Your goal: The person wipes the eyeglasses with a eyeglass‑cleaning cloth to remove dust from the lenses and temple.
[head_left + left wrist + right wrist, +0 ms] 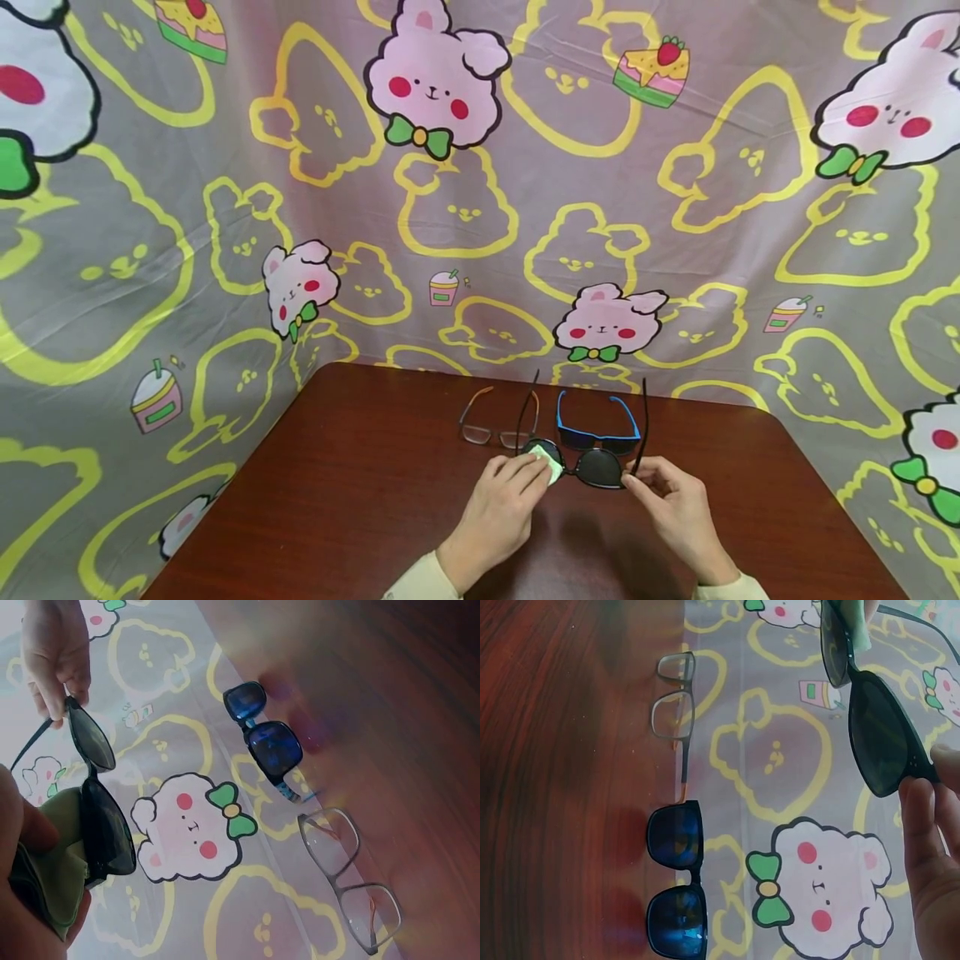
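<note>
Black sunglasses (600, 468) are held up over the table, their temples unfolded and pointing away from me. My right hand (673, 508) pinches the frame at its right corner, by the hinge, as the right wrist view also shows at the dark lens (885, 735). With my left hand (504, 512) I hold a light green cloth (546, 463) against the left lens. In the left wrist view the cloth (56, 862) wraps that lens between thumb and fingers. Part of the left lens is hidden behind the cloth and fingers.
Beyond the sunglasses, clear eyeglasses (487, 433) with orange temple ends stand on the brown table (360, 483). To their right are blue-framed sunglasses (600, 435) with dark blue lenses. A patterned curtain (465, 333) with cartoon rabbits hangs around the table's back and sides.
</note>
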Tool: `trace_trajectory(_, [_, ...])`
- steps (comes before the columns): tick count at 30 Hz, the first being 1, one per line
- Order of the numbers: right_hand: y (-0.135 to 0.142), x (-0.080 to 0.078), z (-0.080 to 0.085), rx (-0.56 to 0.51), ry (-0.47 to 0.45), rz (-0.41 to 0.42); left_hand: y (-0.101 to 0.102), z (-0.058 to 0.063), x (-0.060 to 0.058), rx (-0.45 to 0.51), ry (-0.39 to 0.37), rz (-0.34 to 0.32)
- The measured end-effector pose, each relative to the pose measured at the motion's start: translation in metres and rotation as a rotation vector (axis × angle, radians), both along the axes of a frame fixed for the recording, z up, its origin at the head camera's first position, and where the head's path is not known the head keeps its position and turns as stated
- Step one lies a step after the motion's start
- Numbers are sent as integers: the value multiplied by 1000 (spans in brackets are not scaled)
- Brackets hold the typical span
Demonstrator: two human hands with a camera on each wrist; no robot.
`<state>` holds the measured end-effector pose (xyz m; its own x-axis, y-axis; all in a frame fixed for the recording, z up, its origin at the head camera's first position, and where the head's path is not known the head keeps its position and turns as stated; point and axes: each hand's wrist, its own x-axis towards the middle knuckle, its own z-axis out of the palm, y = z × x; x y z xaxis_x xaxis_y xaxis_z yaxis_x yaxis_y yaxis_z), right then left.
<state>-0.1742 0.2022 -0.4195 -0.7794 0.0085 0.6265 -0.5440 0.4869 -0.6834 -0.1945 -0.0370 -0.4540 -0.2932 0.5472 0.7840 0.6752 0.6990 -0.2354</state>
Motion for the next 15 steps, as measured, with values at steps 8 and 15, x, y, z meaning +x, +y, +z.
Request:
trace_trajectory(8, [10, -16, -22, -19, -20, 34, 7, 5, 4, 83, 3, -87])
trace_trajectory(15, [10, -18, -28, -18, -40, 94, 14, 10, 4, 82, 19, -105])
